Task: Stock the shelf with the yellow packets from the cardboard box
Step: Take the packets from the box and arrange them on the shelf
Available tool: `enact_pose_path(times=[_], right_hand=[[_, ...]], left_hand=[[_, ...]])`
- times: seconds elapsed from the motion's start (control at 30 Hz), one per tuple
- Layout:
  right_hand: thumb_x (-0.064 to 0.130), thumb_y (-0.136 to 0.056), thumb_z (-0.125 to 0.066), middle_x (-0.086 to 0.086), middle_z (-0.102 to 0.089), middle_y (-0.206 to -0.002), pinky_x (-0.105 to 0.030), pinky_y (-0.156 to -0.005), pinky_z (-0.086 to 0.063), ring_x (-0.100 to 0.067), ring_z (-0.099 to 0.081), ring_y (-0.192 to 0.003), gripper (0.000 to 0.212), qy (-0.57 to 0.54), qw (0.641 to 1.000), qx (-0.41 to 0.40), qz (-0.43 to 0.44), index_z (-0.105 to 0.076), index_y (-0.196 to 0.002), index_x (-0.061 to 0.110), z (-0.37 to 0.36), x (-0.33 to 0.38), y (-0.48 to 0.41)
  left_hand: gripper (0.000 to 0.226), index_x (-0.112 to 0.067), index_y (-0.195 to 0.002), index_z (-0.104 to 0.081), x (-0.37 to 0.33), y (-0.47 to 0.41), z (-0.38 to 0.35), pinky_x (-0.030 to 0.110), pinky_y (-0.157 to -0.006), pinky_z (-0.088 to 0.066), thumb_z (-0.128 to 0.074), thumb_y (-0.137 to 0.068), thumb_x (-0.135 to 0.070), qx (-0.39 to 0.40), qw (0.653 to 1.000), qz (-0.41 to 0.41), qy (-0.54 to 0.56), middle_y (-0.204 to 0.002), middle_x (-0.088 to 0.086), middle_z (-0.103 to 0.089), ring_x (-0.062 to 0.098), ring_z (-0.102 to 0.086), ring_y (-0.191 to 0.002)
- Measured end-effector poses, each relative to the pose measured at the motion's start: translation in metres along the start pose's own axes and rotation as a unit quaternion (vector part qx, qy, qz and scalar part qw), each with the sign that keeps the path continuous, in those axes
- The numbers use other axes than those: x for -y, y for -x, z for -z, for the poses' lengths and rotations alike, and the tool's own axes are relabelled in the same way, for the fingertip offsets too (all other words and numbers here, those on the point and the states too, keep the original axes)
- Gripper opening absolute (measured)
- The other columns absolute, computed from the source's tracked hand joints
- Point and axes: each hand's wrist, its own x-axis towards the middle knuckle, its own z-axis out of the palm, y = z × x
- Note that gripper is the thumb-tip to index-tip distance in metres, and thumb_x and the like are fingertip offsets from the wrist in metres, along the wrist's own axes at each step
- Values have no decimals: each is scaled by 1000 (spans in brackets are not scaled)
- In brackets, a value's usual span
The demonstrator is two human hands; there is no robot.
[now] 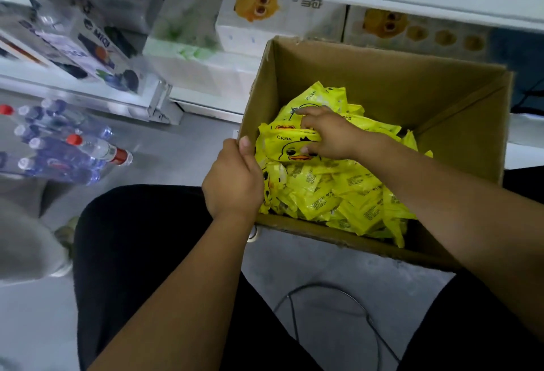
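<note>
Over on your far left, a cluster of water bottles (59, 146) lies on the floor, most with pale caps and two with red ones; their labels are too blurred to read. Beyond them, on the shelf (203, 104), stand cartons (97, 46) whose one legible word is "MIQI", printed at a slant. Further right on that shelf are soft white packs with green print (182, 40), then white packs (265, 14) bearing an orange-yellow cartoon chick face and some characters I cannot make out.

Your left hand (232, 182) comes up from the near side on a straight forearm and grips the near-left wall of the cardboard box (382, 76), thumb hooked over the rim to the inside, fingers wrapped round the outside. The box stands open on the floor, just in front of the shelf. Inside it the yellow packets (338, 191) lie in a loose heap, many turned to show small black print too fine to read.

Your right hand (326, 135) reaches in from the right, wrist bent down, fingers curled round the top packet (282, 146) at the left of the heap. That one shows a duck face with an orange beak and a word that reads like "Ckak". Near you, a thin dark cable (323, 291) loops across the floor.
</note>
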Motion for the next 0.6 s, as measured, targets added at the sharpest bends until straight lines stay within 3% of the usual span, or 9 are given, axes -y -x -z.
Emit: enact_pose_path(times=[0.13, 0.23, 0.33, 0.4, 0.5, 0.6], right_hand=[[30, -84, -79, -12, -45, -146, -36, -105, -38, -31, -40, -134, 61, -63, 996, 35, -53, -52, -138, 22, -12, 2, -30], [26, -80, -83, -12, -48, -127, -33, -92, -44, -27, -46, -119, 56, -109, 990, 38, -79, -50, -125, 30, -11, 5, -39], [33, -75, -86, -12, -51, -122, -41, -103, -41, -31, -44, -124, 72, -115, 987, 14, -109, -41, -131, 34, -13, 2, -35], [44, -77, -83, -16, -52, -135, -46, -111, -36, -34, -39, -136, 79, -116, 982, 5, -149, -41, -143, 33, -16, 0, -25], [48, -77, -83, -11, -52, -146, -46, -112, -42, -31, -47, -137, 86, -245, 945, 8, -217, -48, -146, 11, -25, -9, -4], [65, -51, -89, -4, -54, -145, -47, -111, -43, -27, -54, -131, 115, -385, 889, -2, -248, -49, -145, 12, -22, -10, 23]], left_hand=[[36, -19, -100, -43, 2, -2, -1, 38, -66, -31, -24, -109, -47, 9, 1000, -9, -2, -95, 7, -62, 38, -60, -88], [39, -16, -103, -47, 3, -4, -1, 39, -66, -33, -24, -108, -48, 8, 1000, -12, -7, -100, 10, -65, 37, -61, -89], [41, -15, -105, -48, 4, -5, -2, 38, -66, -34, -24, -109, -48, 12, 1000, -12, -11, -100, 10, -65, 35, -61, -89], [41, -15, -105, -48, 3, -5, -2, 38, -66, -35, -24, -109, -47, 11, 1000, -16, -14, -100, 10, -65, 36, -61, -89], [43, -12, -107, -49, 2, -5, -3, 41, -66, -37, -24, -109, -48, 3, 999, -21, -25, -104, 12, -65, 39, -62, -92], [47, -11, -110, -51, 3, -6, -6, 43, -70, -40, -25, -108, -50, -4, 999, -18, -32, -107, 13, -65, 40, -62, -95]])
